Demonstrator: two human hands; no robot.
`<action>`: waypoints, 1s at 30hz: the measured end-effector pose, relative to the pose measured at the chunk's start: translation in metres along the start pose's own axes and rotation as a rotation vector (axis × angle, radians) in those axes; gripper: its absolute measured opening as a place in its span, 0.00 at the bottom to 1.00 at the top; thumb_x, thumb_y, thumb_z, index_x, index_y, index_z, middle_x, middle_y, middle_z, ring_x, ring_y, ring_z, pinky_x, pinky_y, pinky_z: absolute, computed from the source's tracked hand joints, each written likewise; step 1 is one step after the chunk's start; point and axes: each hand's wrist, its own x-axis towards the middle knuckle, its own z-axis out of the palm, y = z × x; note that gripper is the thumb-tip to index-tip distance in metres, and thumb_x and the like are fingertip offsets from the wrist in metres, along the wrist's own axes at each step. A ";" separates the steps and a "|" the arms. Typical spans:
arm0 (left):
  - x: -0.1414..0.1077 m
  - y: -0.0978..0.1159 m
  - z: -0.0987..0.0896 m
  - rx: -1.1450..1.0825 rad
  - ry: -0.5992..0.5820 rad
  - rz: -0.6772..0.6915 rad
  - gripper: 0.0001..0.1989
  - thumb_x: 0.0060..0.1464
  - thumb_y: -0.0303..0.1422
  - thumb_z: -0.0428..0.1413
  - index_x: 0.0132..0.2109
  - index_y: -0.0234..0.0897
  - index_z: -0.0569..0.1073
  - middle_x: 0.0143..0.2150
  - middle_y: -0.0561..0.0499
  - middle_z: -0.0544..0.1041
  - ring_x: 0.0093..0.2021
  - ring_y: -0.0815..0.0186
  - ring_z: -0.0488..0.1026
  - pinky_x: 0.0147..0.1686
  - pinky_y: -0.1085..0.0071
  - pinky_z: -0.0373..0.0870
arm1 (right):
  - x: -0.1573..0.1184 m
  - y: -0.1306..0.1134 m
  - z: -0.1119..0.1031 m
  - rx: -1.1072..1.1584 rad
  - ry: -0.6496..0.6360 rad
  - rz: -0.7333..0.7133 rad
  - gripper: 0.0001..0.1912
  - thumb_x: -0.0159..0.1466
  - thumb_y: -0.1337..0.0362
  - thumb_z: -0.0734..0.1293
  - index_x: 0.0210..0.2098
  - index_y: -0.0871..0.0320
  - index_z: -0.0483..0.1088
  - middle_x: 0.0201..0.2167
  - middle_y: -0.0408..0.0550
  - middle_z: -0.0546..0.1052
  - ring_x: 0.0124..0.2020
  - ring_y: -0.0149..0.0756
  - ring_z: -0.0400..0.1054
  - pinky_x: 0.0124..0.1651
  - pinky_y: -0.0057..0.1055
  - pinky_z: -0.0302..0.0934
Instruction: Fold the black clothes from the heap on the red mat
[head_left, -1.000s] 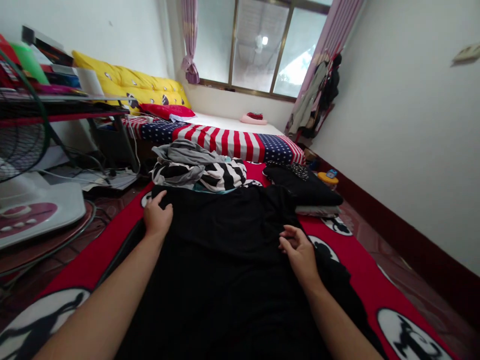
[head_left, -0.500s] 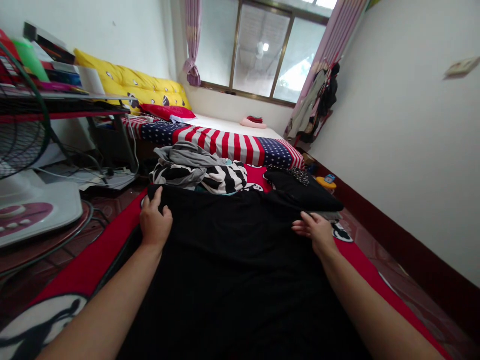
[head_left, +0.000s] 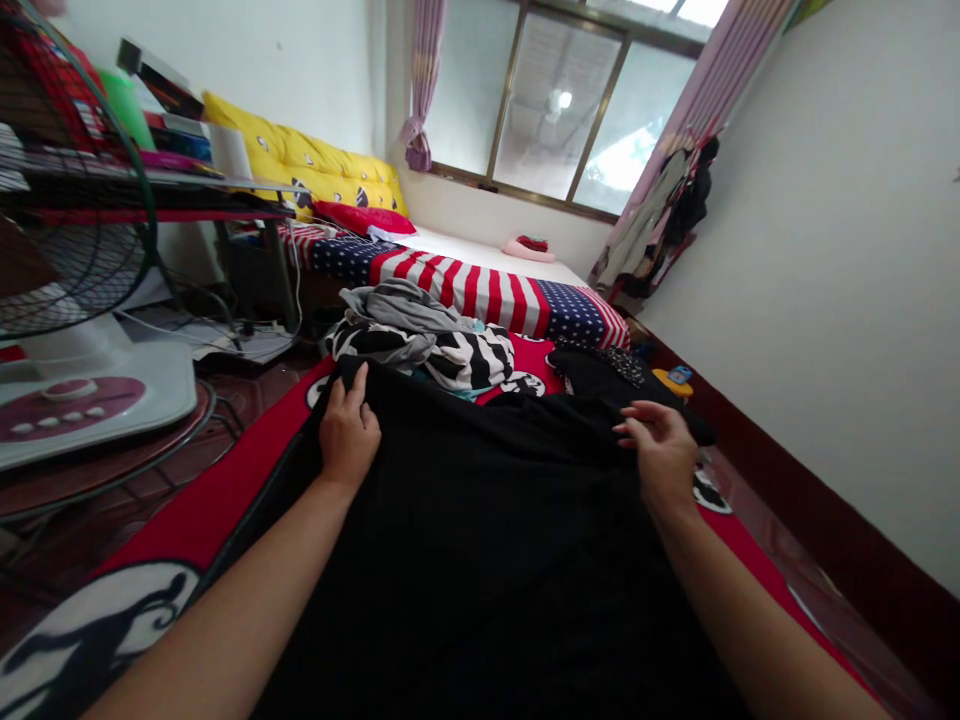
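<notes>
A large piece of black cloth point(head_left: 480, 540), seemingly a garment, lies spread out in front of me. My left hand point(head_left: 349, 428) rests on its far left corner, fingers stretched out along the fabric. At the far right edge, my right hand point(head_left: 664, 452) is closed, thumb and fingers pinching the cloth where it bunches into folds. Beyond the far edge sits a heap of clothes, with a grey garment point(head_left: 409, 305) on top of a black-and-white striped one point(head_left: 476, 357). Dark folded clothes point(head_left: 600, 372) lie behind my right hand.
Beneath the cloth is a red blanket point(head_left: 217, 490) with white-and-black figures. A fan point(head_left: 112, 390) stands on a stool at left, beside a cluttered desk point(head_left: 187, 190). Behind are a bed with a flag-patterned cover point(head_left: 465, 285) and a yellow stool point(head_left: 670, 385). A wall point(head_left: 840, 300) rises at right.
The view has turned left, so the scene sits further right. My right hand has drawn its fingers together, and the cloth's far right edge is more bunched. My left hand stays at its corner.
</notes>
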 end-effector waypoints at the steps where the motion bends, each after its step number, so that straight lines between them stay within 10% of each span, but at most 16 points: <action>1: 0.000 0.000 -0.001 0.001 0.008 0.009 0.31 0.56 0.24 0.47 0.67 0.36 0.60 0.64 0.41 0.64 0.65 0.53 0.62 0.64 0.60 0.59 | 0.000 -0.008 0.017 -0.050 -0.130 -0.026 0.14 0.55 0.62 0.68 0.40 0.58 0.70 0.36 0.47 0.76 0.29 0.32 0.73 0.27 0.26 0.66; 8: -0.003 0.000 -0.002 0.029 0.036 0.043 0.30 0.58 0.24 0.46 0.67 0.38 0.59 0.66 0.41 0.62 0.66 0.52 0.60 0.64 0.59 0.59 | 0.024 -0.013 0.132 -0.402 -0.401 -0.183 0.08 0.60 0.70 0.61 0.34 0.60 0.73 0.41 0.53 0.77 0.43 0.37 0.72 0.50 0.34 0.65; 13: -0.004 -0.001 -0.001 0.028 0.047 0.074 0.30 0.58 0.24 0.46 0.67 0.36 0.59 0.66 0.39 0.61 0.66 0.52 0.59 0.64 0.59 0.59 | 0.024 0.007 0.167 -0.558 -0.586 -0.059 0.14 0.52 0.65 0.73 0.38 0.60 0.75 0.36 0.51 0.79 0.39 0.41 0.73 0.46 0.36 0.65; 20: -0.004 -0.004 0.002 0.054 0.099 0.121 0.30 0.57 0.21 0.46 0.67 0.34 0.60 0.64 0.37 0.64 0.65 0.54 0.62 0.64 0.60 0.60 | 0.045 0.004 0.158 -0.677 -0.665 0.036 0.08 0.45 0.65 0.75 0.22 0.59 0.74 0.18 0.42 0.74 0.26 0.37 0.72 0.34 0.28 0.65; 25: -0.003 -0.003 0.001 0.070 0.075 0.067 0.30 0.57 0.22 0.46 0.67 0.31 0.59 0.65 0.33 0.61 0.66 0.50 0.60 0.63 0.59 0.61 | 0.096 -0.005 0.133 -0.638 -0.314 0.038 0.20 0.64 0.63 0.58 0.52 0.63 0.68 0.38 0.54 0.77 0.32 0.37 0.75 0.33 0.31 0.69; 30: -0.002 -0.001 -0.001 0.083 0.036 0.005 0.30 0.59 0.24 0.46 0.68 0.32 0.57 0.66 0.34 0.60 0.66 0.49 0.60 0.63 0.57 0.61 | 0.071 -0.005 0.113 -0.637 -0.246 -0.075 0.28 0.63 0.62 0.62 0.61 0.61 0.59 0.54 0.58 0.71 0.45 0.37 0.73 0.46 0.32 0.68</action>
